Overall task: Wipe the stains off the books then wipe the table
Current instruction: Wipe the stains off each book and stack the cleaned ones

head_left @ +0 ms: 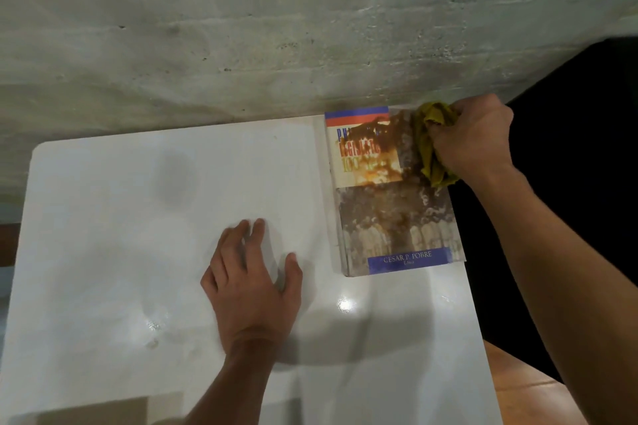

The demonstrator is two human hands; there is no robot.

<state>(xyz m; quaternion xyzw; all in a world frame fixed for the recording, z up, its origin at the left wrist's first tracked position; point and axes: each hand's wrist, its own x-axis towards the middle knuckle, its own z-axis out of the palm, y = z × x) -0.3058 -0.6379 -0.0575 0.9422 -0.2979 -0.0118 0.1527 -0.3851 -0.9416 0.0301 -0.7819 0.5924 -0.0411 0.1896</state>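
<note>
I see the book (393, 193) lying flat at the far right corner of the white worktop (138, 217), its cover smeared with a brown stain (390, 148) across the upper half. My right hand (473, 138) has its fingers curled round a bunched yellow-green cloth (431, 141), pressing it onto the book's far right edge. My left hand (252, 283) lies flat on the worktop with fingers spread, just left of the book and nearer to me, not touching it.

book (393, 203) title smeared by stain (388, 138), partly unreadable
</note>
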